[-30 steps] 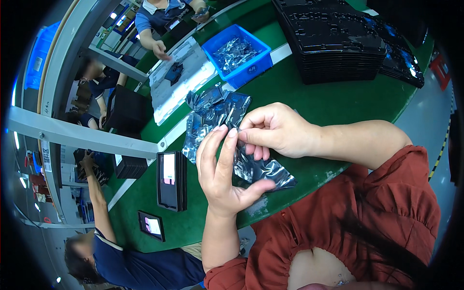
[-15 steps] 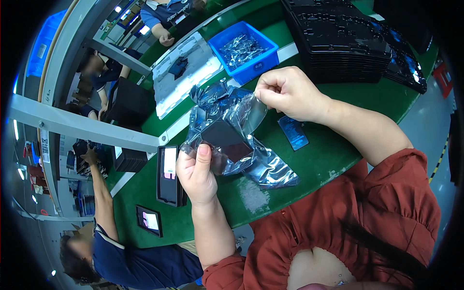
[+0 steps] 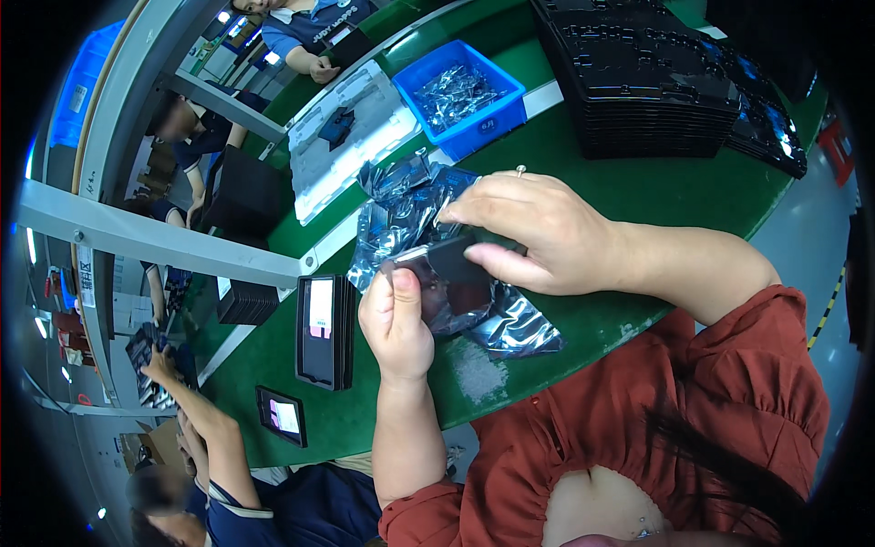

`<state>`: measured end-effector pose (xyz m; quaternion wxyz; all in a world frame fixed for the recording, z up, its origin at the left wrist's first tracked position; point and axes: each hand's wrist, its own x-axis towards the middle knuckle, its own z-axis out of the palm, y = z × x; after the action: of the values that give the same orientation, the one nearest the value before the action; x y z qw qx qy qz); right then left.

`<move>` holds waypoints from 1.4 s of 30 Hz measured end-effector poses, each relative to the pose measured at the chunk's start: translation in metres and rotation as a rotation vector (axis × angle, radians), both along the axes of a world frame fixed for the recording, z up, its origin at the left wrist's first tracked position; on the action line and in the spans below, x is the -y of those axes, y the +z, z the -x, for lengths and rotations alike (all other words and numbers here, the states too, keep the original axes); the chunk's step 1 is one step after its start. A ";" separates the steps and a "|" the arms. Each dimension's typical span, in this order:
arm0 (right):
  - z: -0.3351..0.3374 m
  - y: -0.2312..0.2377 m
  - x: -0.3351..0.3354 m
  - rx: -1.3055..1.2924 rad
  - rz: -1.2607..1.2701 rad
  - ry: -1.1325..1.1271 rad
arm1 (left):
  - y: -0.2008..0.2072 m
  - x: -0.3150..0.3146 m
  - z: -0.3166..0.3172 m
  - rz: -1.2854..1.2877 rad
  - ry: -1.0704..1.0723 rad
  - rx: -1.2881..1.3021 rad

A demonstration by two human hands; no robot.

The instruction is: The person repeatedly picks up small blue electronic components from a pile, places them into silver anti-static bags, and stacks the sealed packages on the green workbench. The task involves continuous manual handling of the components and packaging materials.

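Note:
My left hand (image 3: 397, 326) grips a dark, glossy, flat rectangular panel (image 3: 456, 281) by its left edge, thumb on top. Over the panel's far right corner is my right hand (image 3: 538, 228), its thumb and fingers apart. The thumb tip lies at or close to the panel's edge; whether it touches I cannot tell. Crumpled silvery plastic film bags (image 3: 396, 214) lie just beyond the panel. Another shiny piece of film (image 3: 519, 324) rests on the green table below it.
A blue bin (image 3: 460, 137) of small clear-wrapped parts stands at the back. Stacked black trays (image 3: 647, 100) are at far right, a white tray (image 3: 319, 173) at far left. Black open boxes (image 3: 324, 337) and a small black case (image 3: 280, 415) lie left. Co-workers sit across and left.
My right hand has let go of the clear film and moved down and nearer to the panel, covering the small dark rectangle on the table. My left hand has shifted slightly right with the panel.

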<state>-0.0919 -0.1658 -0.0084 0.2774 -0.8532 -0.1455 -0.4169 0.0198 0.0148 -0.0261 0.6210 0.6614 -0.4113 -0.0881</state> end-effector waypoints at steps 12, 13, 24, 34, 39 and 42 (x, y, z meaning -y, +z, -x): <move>0.005 0.007 0.000 -0.337 -0.109 -0.005 | 0.003 0.004 0.003 -0.027 0.020 0.118; 0.003 0.000 -0.001 -0.239 -0.067 -0.014 | 0.004 0.003 0.004 -0.018 0.006 0.085; 0.005 0.002 -0.003 -0.356 -0.207 0.120 | 0.009 0.002 0.006 0.120 -0.032 -0.239; 0.007 -0.001 -0.012 -0.506 -0.393 0.124 | 0.007 0.004 0.001 0.088 -0.106 -0.222; 0.007 -0.005 -0.014 -0.220 -0.202 -0.060 | 0.006 0.007 0.004 -0.007 0.235 0.605; 0.009 -0.006 -0.017 -0.139 -0.127 -0.066 | 0.010 0.012 0.008 0.005 0.310 0.763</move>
<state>-0.1006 -0.1491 -0.0140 0.3265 -0.8651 -0.0708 -0.3741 0.0118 0.0032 -0.0160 0.4312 0.6993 -0.5079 0.2591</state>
